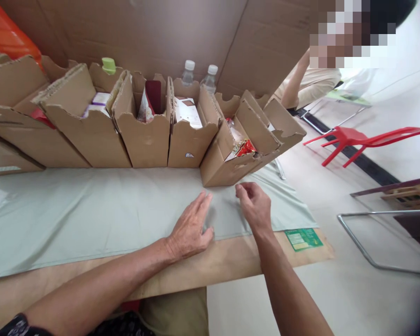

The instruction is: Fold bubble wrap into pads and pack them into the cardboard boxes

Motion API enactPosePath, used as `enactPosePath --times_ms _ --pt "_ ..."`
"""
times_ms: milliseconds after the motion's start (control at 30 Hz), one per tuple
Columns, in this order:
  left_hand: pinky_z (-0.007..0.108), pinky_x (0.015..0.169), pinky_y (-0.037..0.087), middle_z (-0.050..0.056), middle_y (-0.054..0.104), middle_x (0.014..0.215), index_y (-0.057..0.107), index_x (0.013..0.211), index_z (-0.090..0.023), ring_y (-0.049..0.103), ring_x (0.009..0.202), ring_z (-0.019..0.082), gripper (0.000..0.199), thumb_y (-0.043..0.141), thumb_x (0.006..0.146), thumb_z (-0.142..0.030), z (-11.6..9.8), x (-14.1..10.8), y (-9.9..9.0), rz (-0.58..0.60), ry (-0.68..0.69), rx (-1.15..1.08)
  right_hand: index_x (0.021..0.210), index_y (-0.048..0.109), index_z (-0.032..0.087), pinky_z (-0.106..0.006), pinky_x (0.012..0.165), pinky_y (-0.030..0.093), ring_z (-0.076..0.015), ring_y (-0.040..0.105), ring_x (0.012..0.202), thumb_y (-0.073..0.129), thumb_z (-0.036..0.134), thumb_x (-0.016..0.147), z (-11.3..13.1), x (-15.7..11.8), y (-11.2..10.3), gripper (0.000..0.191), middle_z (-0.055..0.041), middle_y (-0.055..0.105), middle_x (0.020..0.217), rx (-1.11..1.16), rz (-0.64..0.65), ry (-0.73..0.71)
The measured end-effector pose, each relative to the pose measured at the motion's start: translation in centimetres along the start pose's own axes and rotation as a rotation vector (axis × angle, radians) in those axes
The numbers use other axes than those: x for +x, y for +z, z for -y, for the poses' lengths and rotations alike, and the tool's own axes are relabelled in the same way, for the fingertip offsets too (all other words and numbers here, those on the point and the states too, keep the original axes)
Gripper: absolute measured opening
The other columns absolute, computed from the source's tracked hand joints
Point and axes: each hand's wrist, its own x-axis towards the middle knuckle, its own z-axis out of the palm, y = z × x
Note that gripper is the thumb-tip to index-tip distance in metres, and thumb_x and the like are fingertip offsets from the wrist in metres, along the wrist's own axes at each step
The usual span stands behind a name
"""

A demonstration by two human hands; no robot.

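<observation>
My left hand [192, 228] is held over the pale green cloth [125, 210], its fingers straight and close together, the thumb a little apart. It holds nothing. To its right, my right hand [255, 205] has its fingers curled in, and no object shows in them. Just beyond both hands stands an angled cardboard box [218, 158] with a red and gold packet [245, 148] in its open top. Neither hand visibly touches this box.
Several open cardboard boxes [150, 144] with packs inside line the table's back, before a tall cardboard panel [181, 32]. Bottles [210, 79] show behind them. A green leaflet [304, 239] lies at the right edge. Beyond are a person [311, 81] and a red chair [353, 136].
</observation>
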Motion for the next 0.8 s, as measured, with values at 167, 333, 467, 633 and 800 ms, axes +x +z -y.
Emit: enactPosePath --times_ms 167,333,467,633,800 --pt "0.060 0.129 0.034 0.020 0.038 0.168 0.034 0.161 -0.016 0.038 0.156 0.036 0.083 0.059 0.082 -0.020 -0.3 0.2 -0.2 0.019 -0.005 0.040 0.110 0.075 0.024 -0.037 0.078 0.059 -0.0224 0.071 0.091 0.066 0.046 0.087 3.0 -2.0 1.7 0.033 -0.0067 0.078 0.109 0.061 0.235 -0.217" --pt "0.058 0.128 0.036 0.023 0.041 0.165 0.041 0.156 -0.009 0.042 0.154 0.035 0.077 0.055 0.082 -0.018 -0.9 0.4 -0.5 0.041 -0.015 0.077 0.133 0.066 0.021 -0.044 0.087 0.060 -0.0295 0.067 0.121 0.062 0.039 0.085 2.8 1.8 3.6 0.051 -0.0124 0.072 0.132 0.044 0.263 -0.253" --pt "0.059 0.126 0.038 0.023 0.043 0.164 0.042 0.155 -0.011 0.044 0.152 0.036 0.074 0.056 0.082 -0.019 -0.9 0.3 -0.4 0.043 -0.010 0.086 0.144 0.058 0.018 -0.046 0.083 0.061 -0.0340 0.065 0.126 0.066 0.044 0.080 1.6 3.4 3.8 0.070 -0.0182 0.060 0.149 0.025 0.269 -0.187" --pt "0.058 0.124 0.041 0.022 0.046 0.162 0.045 0.153 -0.013 0.047 0.150 0.035 0.073 0.057 0.081 -0.018 -0.4 0.3 -0.1 0.028 0.010 0.079 0.126 0.068 0.019 -0.038 0.075 0.060 -0.0244 0.074 0.097 0.063 0.042 0.087 4.1 2.0 2.7 0.046 -0.0138 0.074 0.125 0.090 0.178 -0.182" --pt "0.062 0.123 0.041 0.025 0.045 0.162 0.048 0.151 -0.008 0.046 0.150 0.038 0.070 0.057 0.083 -0.019 -0.2 0.2 -0.1 0.050 0.045 0.095 0.130 0.067 0.022 -0.031 0.078 0.057 -0.0143 0.069 0.081 0.062 0.032 0.091 10.7 2.4 2.5 0.040 -0.0021 0.076 0.102 0.160 0.108 -0.400"
